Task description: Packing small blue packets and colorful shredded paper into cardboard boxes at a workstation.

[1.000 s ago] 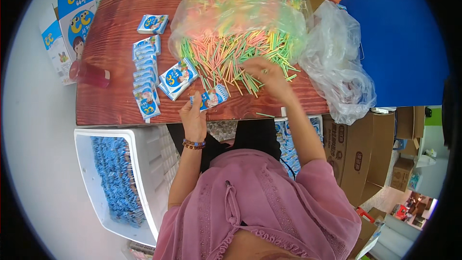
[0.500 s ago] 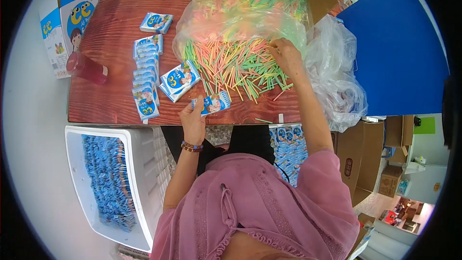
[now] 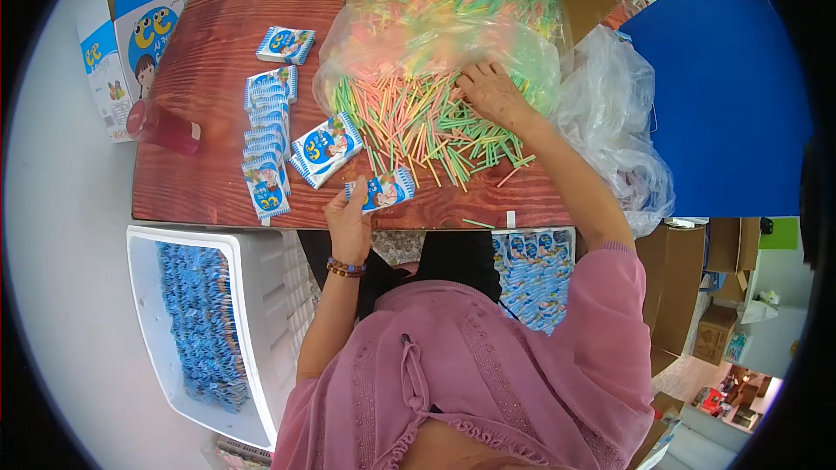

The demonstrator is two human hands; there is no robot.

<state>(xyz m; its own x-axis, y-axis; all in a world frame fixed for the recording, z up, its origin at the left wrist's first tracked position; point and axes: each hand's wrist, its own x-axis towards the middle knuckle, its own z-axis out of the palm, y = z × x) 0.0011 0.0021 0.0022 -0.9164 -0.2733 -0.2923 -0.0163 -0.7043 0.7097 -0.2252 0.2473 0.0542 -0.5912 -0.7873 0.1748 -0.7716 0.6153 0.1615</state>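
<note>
A small blue-and-white packet (image 3: pixel 388 191) is pinched by the thumb and fingers of my left hand (image 3: pixel 347 219), just above the table's front edge. My right hand (image 3: pixel 498 97) reaches over the heap of thin pink, green and yellow sticks (image 3: pixel 416 126), near the opening of a clear plastic bag (image 3: pixel 435 39). Its fingers are curled down into the sticks; their tips, and anything they hold, are hidden. Beside my left hand lies a thicker stack of similar packets (image 3: pixel 326 148). Farther left runs an overlapping row of packets (image 3: pixel 267 141), with another packet pile (image 3: pixel 286 44) behind it.
The reddish wooden table (image 3: pixel 209 183) bears a pink-red cup (image 3: pixel 164 127) and printed cartons (image 3: pixel 150 26) at left. Crumpled clear plastic (image 3: pixel 610 122) and a blue panel (image 3: pixel 723 96) are at right. Below left, a white foam box (image 3: pixel 235 296) holds many packets; more packets (image 3: pixel 535 278) sit below right.
My right hand has moved left across the stick heap, and its fingers have curled down among the sticks. My left hand keeps the packet in nearly the same place.
</note>
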